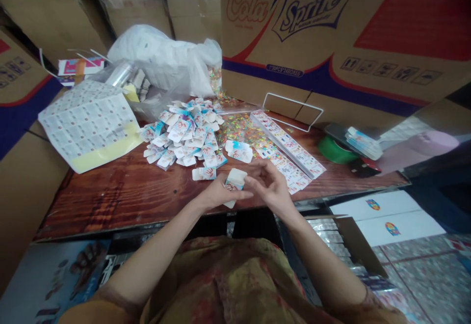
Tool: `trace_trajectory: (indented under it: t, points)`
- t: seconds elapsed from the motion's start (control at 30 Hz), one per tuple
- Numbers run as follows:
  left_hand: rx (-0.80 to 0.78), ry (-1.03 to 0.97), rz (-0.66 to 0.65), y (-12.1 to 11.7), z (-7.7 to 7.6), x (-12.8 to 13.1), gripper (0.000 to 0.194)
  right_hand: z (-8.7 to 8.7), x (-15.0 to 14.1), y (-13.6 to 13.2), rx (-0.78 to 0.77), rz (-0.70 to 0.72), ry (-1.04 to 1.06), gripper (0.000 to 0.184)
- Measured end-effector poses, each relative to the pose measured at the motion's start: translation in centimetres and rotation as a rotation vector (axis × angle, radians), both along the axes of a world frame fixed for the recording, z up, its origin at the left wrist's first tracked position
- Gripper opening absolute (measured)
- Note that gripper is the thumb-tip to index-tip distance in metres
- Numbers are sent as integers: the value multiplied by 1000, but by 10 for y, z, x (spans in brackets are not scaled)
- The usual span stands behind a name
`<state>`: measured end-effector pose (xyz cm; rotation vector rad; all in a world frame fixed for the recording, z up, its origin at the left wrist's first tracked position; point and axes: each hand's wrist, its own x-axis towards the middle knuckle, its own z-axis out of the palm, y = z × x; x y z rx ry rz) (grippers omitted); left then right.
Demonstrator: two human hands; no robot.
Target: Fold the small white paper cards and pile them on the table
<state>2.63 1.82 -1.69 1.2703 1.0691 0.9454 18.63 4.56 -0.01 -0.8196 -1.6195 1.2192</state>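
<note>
Left hand [217,195] and right hand [270,182] both pinch one small printed card packet [235,179] between them, above the wooden table's [121,191] near edge; card pile [184,135] lies behind.

Both hands meeting at the near edge of a wooden table [110,191]: left hand [217,194] pinching a small folded card packet [235,179], right hand [270,184] curled just beside it, fingertips touching it. Behind, a heap of flat printed cards [186,135], scattered coloured bits [239,127], a sticker strip [290,149]. Further right, a green tape roll [333,149]; cardboard boxes [331,34] all around.
</note>
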Motion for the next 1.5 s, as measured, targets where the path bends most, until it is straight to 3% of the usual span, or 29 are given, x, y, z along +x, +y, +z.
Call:
trace_trajectory:
  t: [0.1,0.2,0.3,0.4,0.5,0.57,0.63,0.7,0.9,1.1,1.17,1.33,1.5]
  points:
    - [-33,55,-49,-2,2,0,33,-2,-3,4,-450,214,144,29]
    - [59,155,88,-4,3,3,40,-8,-7,7,-622,213,218,29]
    - [157,98,282,-7,1,7,50,-15,-9,8,-581,99,247,28]
    - [213,-9,325,-9,-2,8,30,-20,-9,6,-514,32,236,24]
    - [317,93,338,-8,-4,5,18,-17,-7,-1,-255,-25,140,16]
    - [376,194,355,-8,-3,3,20,-13,-6,-7,-60,-42,54,14]
    - [410,273,390,-10,-2,3,22,-9,-5,-11,32,-39,10,16]
    - [436,340,426,-13,-2,5,20,-8,-5,-13,3,-35,29,15]
    - [510,460,428,-21,-4,8,13,-11,-7,-9,-356,2,204,18]
    - [498,464,411,-21,-2,7,13,-15,-10,-10,-483,-44,286,13]
    - [489,454,411,-21,-2,7,13,-13,-9,-10,-436,-52,265,11]
    - [519,429,424,-21,-1,7,13,-3,-2,-10,-138,22,95,8]
    - [522,398,423,-23,-5,7,13,-2,2,-9,-88,83,32,10]
